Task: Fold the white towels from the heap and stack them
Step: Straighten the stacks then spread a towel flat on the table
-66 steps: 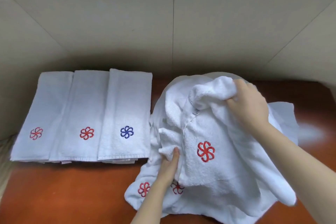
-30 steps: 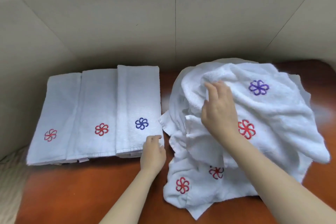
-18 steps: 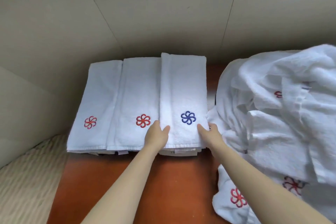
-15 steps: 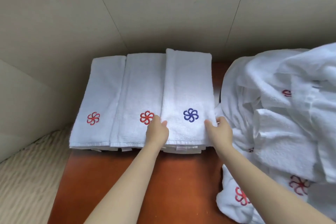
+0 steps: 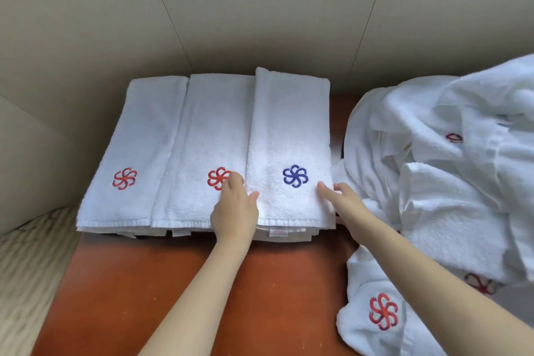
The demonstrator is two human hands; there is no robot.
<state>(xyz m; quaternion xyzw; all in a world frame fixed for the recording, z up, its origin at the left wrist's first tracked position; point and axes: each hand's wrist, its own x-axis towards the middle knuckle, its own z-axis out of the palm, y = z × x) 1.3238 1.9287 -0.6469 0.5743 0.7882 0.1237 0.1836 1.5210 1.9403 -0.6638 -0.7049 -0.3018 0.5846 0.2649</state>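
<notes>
At the far left we see a beige ribbed floor covering [image 5: 26, 269] beside the reddish-brown wooden tabletop [image 5: 130, 298], which runs back to a wall of plain beige panels [image 5: 260, 9]. On the tabletop's left half three folded white terry towels lie side by side with their long edges touching. Each tops a low pile whose lower layers and small labels show at the near edge. First comes the left folded towel with a red pinwheel emblem [image 5: 135, 139], then the middle folded towel with a red pinwheel emblem [image 5: 208, 130], then the right folded towel with a blue pinwheel emblem [image 5: 289, 124]. Our left hand [image 5: 235, 211] rests palm down on the line where the middle and blue-emblem towels meet, near their front hem. Its thumb is spread onto the blue-emblem towel and its fingers are bent with the tips hidden, so we cannot tell whether it grips. Our right hand [image 5: 344, 202] is at that towel's right edge, thumb laid on top and fingers curled beside the edge. We cannot tell whether they pinch it. Just beside it, filling the right of the tabletop, sits the loose heap of crumpled white terry towels [image 5: 433, 196]. One corner of the heap lies nearest us and shows a red pinwheel emblem.
</notes>
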